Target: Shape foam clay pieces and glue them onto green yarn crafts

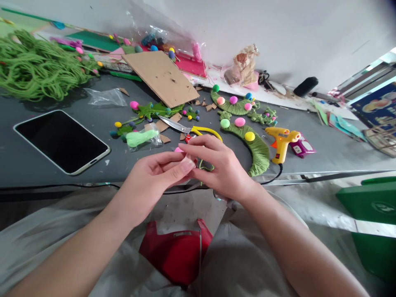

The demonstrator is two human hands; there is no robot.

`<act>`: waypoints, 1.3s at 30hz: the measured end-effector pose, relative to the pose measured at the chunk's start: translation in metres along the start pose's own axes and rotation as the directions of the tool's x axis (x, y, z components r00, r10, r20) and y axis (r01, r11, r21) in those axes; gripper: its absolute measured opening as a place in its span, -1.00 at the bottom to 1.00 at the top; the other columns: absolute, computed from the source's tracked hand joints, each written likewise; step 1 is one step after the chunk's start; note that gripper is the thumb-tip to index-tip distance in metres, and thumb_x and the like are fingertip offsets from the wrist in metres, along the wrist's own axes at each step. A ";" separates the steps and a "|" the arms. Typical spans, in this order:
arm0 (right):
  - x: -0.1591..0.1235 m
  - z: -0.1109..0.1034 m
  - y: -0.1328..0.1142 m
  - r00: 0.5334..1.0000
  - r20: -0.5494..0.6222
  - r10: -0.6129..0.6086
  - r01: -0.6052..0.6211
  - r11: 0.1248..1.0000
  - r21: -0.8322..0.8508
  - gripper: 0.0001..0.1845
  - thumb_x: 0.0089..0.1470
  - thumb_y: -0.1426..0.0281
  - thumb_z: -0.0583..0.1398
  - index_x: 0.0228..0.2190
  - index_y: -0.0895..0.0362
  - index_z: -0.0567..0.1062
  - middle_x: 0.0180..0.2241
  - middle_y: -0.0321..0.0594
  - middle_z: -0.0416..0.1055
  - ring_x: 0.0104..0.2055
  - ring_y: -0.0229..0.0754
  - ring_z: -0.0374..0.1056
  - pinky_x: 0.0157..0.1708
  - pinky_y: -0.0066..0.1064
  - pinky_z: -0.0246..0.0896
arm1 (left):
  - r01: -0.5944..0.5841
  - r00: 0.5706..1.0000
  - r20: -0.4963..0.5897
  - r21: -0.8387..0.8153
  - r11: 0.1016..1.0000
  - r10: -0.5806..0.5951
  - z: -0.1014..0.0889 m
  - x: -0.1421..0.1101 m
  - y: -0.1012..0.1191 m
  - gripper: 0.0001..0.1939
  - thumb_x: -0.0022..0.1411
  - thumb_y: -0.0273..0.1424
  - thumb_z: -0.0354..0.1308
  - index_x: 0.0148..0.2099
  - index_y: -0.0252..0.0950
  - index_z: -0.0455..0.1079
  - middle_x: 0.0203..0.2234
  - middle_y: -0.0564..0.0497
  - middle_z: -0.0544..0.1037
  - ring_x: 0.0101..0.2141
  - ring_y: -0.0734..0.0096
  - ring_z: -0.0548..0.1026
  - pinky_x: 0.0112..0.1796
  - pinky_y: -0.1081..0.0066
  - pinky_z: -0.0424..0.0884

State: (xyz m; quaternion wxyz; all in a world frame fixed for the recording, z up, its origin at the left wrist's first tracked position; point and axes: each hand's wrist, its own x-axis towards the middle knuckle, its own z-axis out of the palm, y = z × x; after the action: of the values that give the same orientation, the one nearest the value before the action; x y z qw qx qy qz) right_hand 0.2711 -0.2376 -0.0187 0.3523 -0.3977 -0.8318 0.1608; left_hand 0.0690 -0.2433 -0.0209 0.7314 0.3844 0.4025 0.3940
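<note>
My left hand (151, 177) and my right hand (219, 167) meet at the table's front edge, fingertips pinched together. Whatever lies between them is mostly hidden by the fingers. A bit of pink (178, 149) shows just behind the left fingers, and a thin green yarn strand (206, 166) loops under the right hand; I cannot tell whether either is held. Behind the hands lie scissors (176, 125) with yellow handles. To the right, a green yarn-wrapped crescent (260, 152) carries pink, mint and yellow balls. A second wrapped crescent (232, 107) lies farther back.
A yellow hot glue gun (281, 142) with a cord stands at the right beside a purple packet (303, 146). A tablet (62, 142), a green yarn heap (40, 66), a cardboard sheet (163, 78) and a bagged light-green item (140, 138) occupy the left and middle.
</note>
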 end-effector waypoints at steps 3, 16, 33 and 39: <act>0.001 -0.001 -0.002 0.999 0.033 -0.026 0.026 1.000 0.002 -0.68 0.36 0.30 0.27 0.09 0.10 0.62 0.03 -0.03 0.59 0.10 -0.04 0.52 0.14 -0.16 0.48 | -0.006 1.000 -0.029 0.082 0.997 0.008 -0.001 0.000 0.002 -0.75 0.13 -0.28 0.56 -0.15 -0.25 0.72 -0.26 -0.09 0.75 -0.24 0.28 0.70 -0.12 0.43 0.68; 0.004 -0.026 0.005 0.916 -0.234 0.326 -0.288 0.940 0.182 -0.71 0.12 0.24 0.48 -0.16 0.10 0.68 -0.42 -0.34 0.59 -0.42 -0.29 0.45 -0.37 -0.45 0.42 | -0.177 0.978 -0.099 0.084 0.981 0.185 -0.014 0.005 0.001 -0.74 0.38 -0.18 0.35 -0.01 -0.19 0.69 0.03 -0.06 0.72 0.01 0.18 0.69 0.07 0.29 0.64; 0.002 -0.004 -0.003 0.999 0.024 -0.024 0.026 0.997 -0.077 -0.76 0.41 0.36 0.20 -0.10 0.14 0.69 -0.16 -0.09 0.60 -0.09 -0.12 0.53 -0.08 -0.30 0.44 | -0.097 0.993 -0.042 0.243 0.965 0.110 -0.006 0.004 0.001 -0.77 0.24 -0.15 0.47 -0.19 -0.18 0.72 -0.30 -0.01 0.76 -0.28 0.27 0.73 -0.15 0.41 0.71; 0.005 -0.023 0.016 0.976 -0.208 0.071 -0.075 0.997 -0.013 -0.86 0.29 0.35 0.36 -0.19 0.13 0.74 -0.26 -0.18 0.57 -0.27 -0.23 0.50 -0.22 -0.37 0.45 | -0.131 0.985 -0.080 0.204 0.970 0.150 -0.011 0.006 0.003 -0.73 0.32 -0.19 0.42 -0.01 -0.20 0.70 -0.09 -0.06 0.76 -0.11 0.21 0.74 -0.03 0.35 0.69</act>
State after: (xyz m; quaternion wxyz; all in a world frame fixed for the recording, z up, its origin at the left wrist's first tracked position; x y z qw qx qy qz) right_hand 0.2940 -0.2238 -0.0087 0.4268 -0.4462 -0.7770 0.1225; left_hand 0.0609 -0.2343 -0.0239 0.6399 0.4637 0.4455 0.4207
